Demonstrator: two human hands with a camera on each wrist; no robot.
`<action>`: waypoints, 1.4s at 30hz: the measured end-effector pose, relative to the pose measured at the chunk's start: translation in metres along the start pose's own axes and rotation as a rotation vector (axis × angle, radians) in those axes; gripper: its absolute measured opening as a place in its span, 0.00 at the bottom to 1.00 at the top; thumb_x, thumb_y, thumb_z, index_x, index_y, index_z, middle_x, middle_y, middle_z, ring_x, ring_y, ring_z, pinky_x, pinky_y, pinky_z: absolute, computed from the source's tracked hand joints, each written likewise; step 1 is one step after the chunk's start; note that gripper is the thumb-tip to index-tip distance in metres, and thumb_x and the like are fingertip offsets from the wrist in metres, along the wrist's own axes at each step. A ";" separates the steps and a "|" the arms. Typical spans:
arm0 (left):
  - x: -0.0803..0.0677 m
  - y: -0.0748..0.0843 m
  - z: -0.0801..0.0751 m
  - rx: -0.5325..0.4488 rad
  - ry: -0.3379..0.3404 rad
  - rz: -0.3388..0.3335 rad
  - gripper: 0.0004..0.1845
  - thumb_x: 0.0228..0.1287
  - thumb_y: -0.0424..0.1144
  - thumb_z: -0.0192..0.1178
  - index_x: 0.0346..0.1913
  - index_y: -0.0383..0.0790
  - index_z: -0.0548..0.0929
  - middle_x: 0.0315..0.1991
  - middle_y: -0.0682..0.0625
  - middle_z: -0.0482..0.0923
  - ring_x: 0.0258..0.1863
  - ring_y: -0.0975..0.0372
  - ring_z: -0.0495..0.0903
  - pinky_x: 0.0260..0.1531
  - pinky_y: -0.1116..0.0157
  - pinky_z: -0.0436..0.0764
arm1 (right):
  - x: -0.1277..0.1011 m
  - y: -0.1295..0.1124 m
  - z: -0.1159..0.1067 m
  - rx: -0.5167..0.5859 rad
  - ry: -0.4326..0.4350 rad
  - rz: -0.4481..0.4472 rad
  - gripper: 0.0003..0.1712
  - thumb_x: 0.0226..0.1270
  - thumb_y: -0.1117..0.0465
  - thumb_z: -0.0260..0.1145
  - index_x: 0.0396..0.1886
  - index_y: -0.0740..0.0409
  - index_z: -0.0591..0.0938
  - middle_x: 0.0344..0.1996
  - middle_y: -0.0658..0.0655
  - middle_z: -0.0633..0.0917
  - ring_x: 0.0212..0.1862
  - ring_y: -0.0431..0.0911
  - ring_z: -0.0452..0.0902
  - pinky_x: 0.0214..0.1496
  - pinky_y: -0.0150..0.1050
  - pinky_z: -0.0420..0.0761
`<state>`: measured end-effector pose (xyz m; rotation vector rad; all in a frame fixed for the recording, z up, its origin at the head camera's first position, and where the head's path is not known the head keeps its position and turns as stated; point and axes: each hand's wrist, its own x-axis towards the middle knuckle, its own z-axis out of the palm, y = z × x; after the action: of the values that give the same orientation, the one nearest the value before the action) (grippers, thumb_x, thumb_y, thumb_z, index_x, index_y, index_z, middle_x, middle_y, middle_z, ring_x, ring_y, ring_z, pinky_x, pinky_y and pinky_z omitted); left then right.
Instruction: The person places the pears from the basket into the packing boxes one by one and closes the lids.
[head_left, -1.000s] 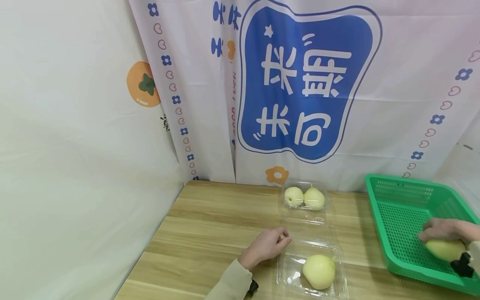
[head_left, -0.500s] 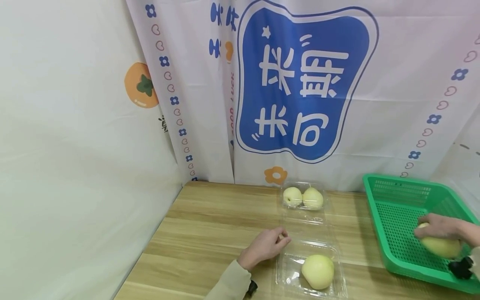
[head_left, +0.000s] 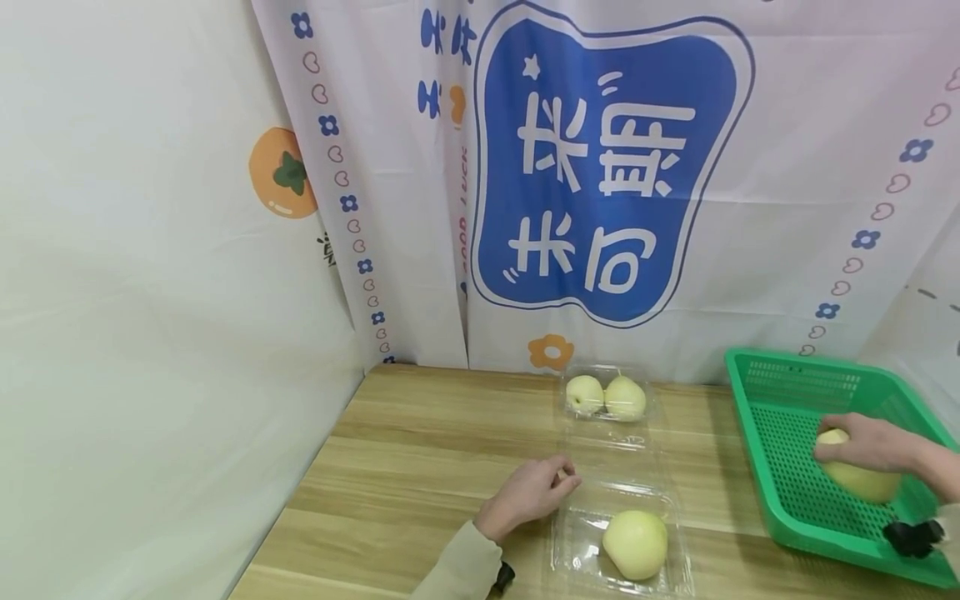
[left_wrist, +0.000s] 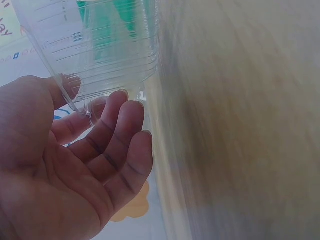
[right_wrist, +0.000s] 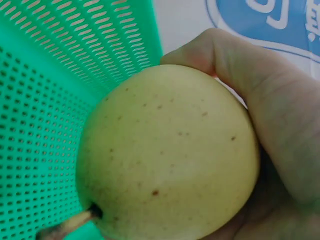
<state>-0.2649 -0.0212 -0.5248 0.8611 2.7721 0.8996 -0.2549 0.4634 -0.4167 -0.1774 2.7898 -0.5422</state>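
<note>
The pear (head_left: 855, 475) sits in the grip of the right hand (head_left: 862, 446), whose fingers curl over its top while it hangs inside the green basket (head_left: 787, 387) at the right end of the counter (head_left: 420, 450); the right wrist view shows the same pear (right_wrist: 170, 155) filling the palm, stem pointing down toward the perforated basket wall (right_wrist: 45, 100). No other fruit shows in the basket. The left hand (head_left: 528, 493) rests on the counter at the left edge of the near clear clamshell box (head_left: 577, 533), thumb and fingertips pinching its rim; the left wrist view shows the ridged clear plastic (left_wrist: 100, 45) caught between thumb and fingers (left_wrist: 125, 120). One pear (head_left: 634, 543) already lies in that open box, with room beside it. Behind it, against the printed curtain (head_left: 600, 167), a second clear box (head_left: 609, 398) holds two pears side by side. Judging from this, one box looks filled and the near one half filled, with the pear in hand apparently the last loose one, not yet carried over to the box. Compared with a second ago, the right hand and its pear have risen and drawn leftward and away from the basket's near wall, while the left hand, both boxes and their pears have stayed where they were.
</note>
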 end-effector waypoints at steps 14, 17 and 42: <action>0.002 0.002 0.000 0.009 0.014 0.021 0.15 0.74 0.52 0.52 0.47 0.46 0.81 0.20 0.62 0.73 0.16 0.73 0.67 0.18 0.75 0.69 | -0.006 -0.034 -0.003 -0.093 0.211 -0.061 0.26 0.67 0.46 0.61 0.51 0.64 0.77 0.29 0.54 0.80 0.27 0.44 0.71 0.25 0.40 0.69; 0.002 0.002 0.000 0.007 0.015 0.025 0.15 0.74 0.52 0.52 0.48 0.45 0.81 0.20 0.62 0.74 0.16 0.73 0.68 0.18 0.75 0.69 | -0.006 -0.040 -0.002 -0.093 0.248 -0.095 0.26 0.67 0.45 0.62 0.51 0.63 0.77 0.32 0.55 0.81 0.29 0.44 0.71 0.26 0.39 0.69; -0.001 0.001 -0.001 0.032 0.019 0.035 0.15 0.74 0.51 0.52 0.48 0.45 0.81 0.24 0.59 0.79 0.19 0.74 0.70 0.21 0.76 0.71 | -0.010 -0.102 0.025 0.104 0.287 -0.179 0.26 0.72 0.45 0.58 0.60 0.56 0.74 0.34 0.55 0.80 0.29 0.43 0.71 0.27 0.41 0.70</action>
<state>-0.2639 -0.0210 -0.5233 0.9134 2.8033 0.8753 -0.2315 0.3620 -0.3969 -0.3549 3.0301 -0.8120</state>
